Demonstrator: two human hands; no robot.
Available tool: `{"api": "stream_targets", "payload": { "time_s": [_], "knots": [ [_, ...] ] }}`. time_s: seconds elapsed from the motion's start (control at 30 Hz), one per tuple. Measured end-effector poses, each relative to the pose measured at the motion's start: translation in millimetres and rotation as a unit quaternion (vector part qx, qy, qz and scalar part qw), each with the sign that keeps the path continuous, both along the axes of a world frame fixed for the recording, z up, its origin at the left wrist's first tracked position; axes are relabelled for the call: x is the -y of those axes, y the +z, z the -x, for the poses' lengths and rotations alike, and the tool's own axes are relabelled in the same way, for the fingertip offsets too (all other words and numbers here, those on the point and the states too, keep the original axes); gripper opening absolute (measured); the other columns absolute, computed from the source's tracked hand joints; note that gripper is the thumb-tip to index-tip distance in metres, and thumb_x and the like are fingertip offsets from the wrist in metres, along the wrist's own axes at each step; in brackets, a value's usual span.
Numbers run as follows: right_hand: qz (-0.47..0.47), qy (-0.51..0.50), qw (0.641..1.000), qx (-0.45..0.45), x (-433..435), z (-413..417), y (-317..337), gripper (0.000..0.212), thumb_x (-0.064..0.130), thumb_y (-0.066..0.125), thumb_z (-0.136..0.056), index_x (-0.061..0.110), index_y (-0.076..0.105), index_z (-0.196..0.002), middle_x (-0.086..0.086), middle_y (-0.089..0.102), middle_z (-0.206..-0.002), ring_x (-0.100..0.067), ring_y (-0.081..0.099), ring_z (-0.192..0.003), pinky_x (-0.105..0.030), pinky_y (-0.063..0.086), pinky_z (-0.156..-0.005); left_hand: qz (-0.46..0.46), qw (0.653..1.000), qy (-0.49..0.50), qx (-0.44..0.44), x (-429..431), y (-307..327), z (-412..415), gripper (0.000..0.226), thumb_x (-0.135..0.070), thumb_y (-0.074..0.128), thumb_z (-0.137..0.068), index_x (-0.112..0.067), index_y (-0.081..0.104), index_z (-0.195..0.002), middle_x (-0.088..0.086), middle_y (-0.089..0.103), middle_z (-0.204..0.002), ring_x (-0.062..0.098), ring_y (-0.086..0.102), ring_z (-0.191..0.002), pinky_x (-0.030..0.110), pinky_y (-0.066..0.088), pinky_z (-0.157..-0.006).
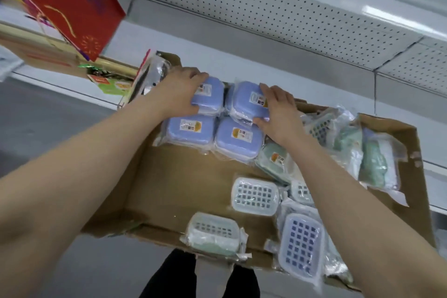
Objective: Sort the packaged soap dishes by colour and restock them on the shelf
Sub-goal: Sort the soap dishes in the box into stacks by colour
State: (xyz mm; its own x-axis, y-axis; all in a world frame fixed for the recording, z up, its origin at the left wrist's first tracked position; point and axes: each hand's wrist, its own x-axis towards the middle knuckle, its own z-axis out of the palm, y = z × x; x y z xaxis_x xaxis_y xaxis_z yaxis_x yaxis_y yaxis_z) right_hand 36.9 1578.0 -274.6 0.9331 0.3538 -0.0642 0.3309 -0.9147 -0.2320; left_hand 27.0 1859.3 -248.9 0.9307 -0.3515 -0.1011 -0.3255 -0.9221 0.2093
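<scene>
STEP: colour sort, blue group | ITEMS: four blue soap dishes (238, 139) in a square, centre frame, in cardboard tray (169, 176) | LEFT: left hand (177, 93) fingers clamped on upper-left pack | RIGHT: right hand (278, 113) fingers spread, gripping upper-right pack | UNSORTED: green soap dishes (372, 162), right of frame | NEXT (judged): square blues, then gather greens; shelf (278, 51) restock not begun.

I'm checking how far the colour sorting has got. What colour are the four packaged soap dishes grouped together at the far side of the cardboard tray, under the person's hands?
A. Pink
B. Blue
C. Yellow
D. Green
B: the four packaged soap dishes set two by two at the far side of the cardboard tray are all blue, with the left hand and right hand on the back pair.
</scene>
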Motion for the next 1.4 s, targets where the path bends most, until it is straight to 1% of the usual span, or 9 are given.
{"api": "stream_targets", "payload": {
  "time_s": [0.2,0.3,0.43,0.57,0.7,0.9,1.07,1.17,1.4],
  "knots": [
    [0.031,0.013,0.999,-0.004,-16,-9,-32,0.079,0.022,0.071,-0.084,0.014,0.031,-0.152,-0.021,0.033,-0.152,-0.045,0.030,-0.139,-0.052,0.028,-0.115,-0.026,0.999,-0.021,-0.042,-7,-50,-18,0.082,-0.031,0.060,-0.091,-0.010,0.013,-0.155,0.014,0.015,-0.160,0.034,0.009,-0.148,0.044,0.005,-0.120],
    [0.044,0.009,0.999,-0.007,-14,-6,-32,0.079,0.024,0.068,-0.087,0.018,0.026,-0.154,-0.019,0.025,-0.157,-0.042,0.023,-0.144,-0.053,0.026,-0.116,-0.021,0.999,-0.021,-0.017,-9,-53,-12,0.082,-0.033,0.059,-0.091,-0.011,0.013,-0.155,0.013,0.013,-0.161,0.033,0.005,-0.148,0.044,0.003,-0.120],
    [0.040,0.010,0.999,-0.029,-4,8,-5,0.080,0.027,0.066,-0.089,0.020,0.021,-0.155,-0.016,0.020,-0.160,-0.039,0.019,-0.146,-0.052,0.025,-0.117,-0.008,0.999,-0.022,0.022,-2,-37,5,0.078,-0.031,0.065,-0.086,-0.006,0.029,-0.150,0.019,0.025,-0.156,0.039,0.016,-0.146,0.051,0.013,-0.119],
    [-0.017,0.027,0.999,0.029,24,55,24,0.062,0.022,0.064,-0.090,0.010,0.040,-0.147,-0.020,0.040,-0.148,-0.041,0.046,-0.129,-0.049,0.042,-0.102,0.058,0.996,-0.016,0.065,25,-25,51,0.064,-0.017,0.068,-0.085,-0.001,0.043,-0.141,0.023,0.039,-0.147,0.043,0.030,-0.139,0.054,0.029,-0.113],
    [-0.068,0.046,0.995,0.048,68,129,30,0.042,0.017,0.061,-0.092,0.009,0.055,-0.133,-0.017,0.054,-0.131,-0.034,0.054,-0.117,-0.043,0.047,-0.097,0.131,0.989,-0.017,0.069,74,-24,119,0.054,-0.010,0.066,-0.082,-0.007,0.053,-0.134,0.018,0.050,-0.135,0.038,0.044,-0.126,0.051,0.046,-0.098],
    [-0.071,-0.002,0.997,0.039,146,231,-3,0.025,0.011,0.058,-0.088,0.009,0.065,-0.112,-0.011,0.062,-0.113,-0.029,0.054,-0.104,-0.042,0.048,-0.087,0.161,0.987,-0.004,-0.028,174,-50,219,0.049,-0.015,0.073,-0.079,-0.015,0.061,-0.126,0.010,0.058,-0.126,0.034,0.055,-0.114,0.049,0.056,-0.079],
    [0.057,0.001,0.998,-0.008,200,252,-35,0.035,0.026,0.047,-0.094,0.009,0.068,-0.116,-0.014,0.063,-0.122,-0.043,0.047,-0.128,-0.053,0.038,-0.107,0.087,0.978,0.009,-0.187,269,-60,257,0.085,-0.062,0.053,-0.086,-0.014,0.026,-0.150,0.013,0.031,-0.152,0.034,0.033,-0.137,0.046,0.037,-0.109],
    [0.079,-0.020,0.996,-0.036,229,245,-37,0.038,0.029,0.039,-0.096,0.011,0.071,-0.108,-0.011,0.065,-0.121,-0.040,0.048,-0.128,-0.051,0.036,-0.109,0.059,0.968,0.049,-0.240,308,-67,263,0.113,-0.078,0.053,-0.075,-0.016,0.002,-0.154,0.016,0.016,-0.157,0.037,0.024,-0.141,0.048,0.034,-0.111],
    [0.112,-0.038,0.986,-0.116,267,237,-39,0.033,0.013,0.055,-0.094,0.010,0.062,-0.126,-0.008,0.048,-0.146,-0.035,0.034,-0.140,-0.040,0.026,-0.116,0.085,0.961,0.142,-0.223,311,-56,271,0.118,-0.049,0.074,-0.070,-0.025,-0.007,-0.153,0.015,0.013,-0.154,0.037,0.028,-0.135,0.049,0.032,-0.109]
  ]
}}
